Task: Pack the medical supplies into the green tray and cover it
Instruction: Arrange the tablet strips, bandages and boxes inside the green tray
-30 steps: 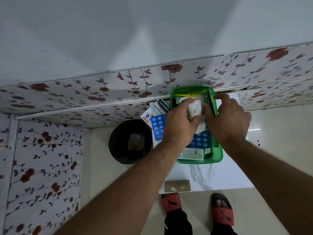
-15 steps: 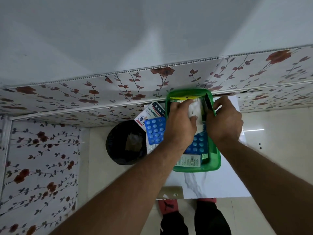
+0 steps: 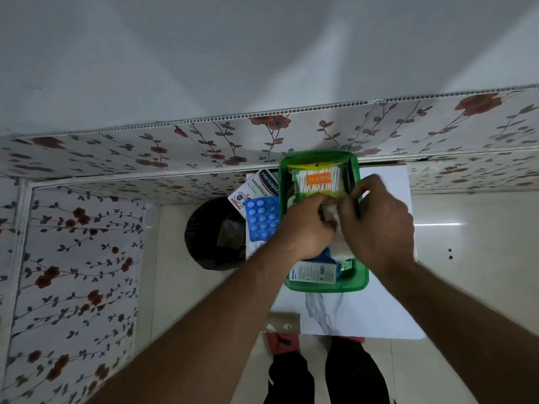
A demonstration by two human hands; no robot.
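The green tray sits on a white tabletop. A pack of cotton buds with an orange label lies at the tray's far end. A white labelled box and a blue pack lie at its near end. My left hand and my right hand meet over the tray's middle, both pinching a small white gauze-like bundle. Left of the tray, outside it, lie a blue blister pack of pills and a Hansaplast box.
A black round bin stands on the floor left of the table. A brown cardboard piece lies at the table's near left corner. Floral wall panels run behind and to the left. My legs and a red slipper show below the table edge.
Both hands have drawn back from the tray's far end to its middle with the white bundle, uncovering the cotton bud pack. The camera view has shifted a little.
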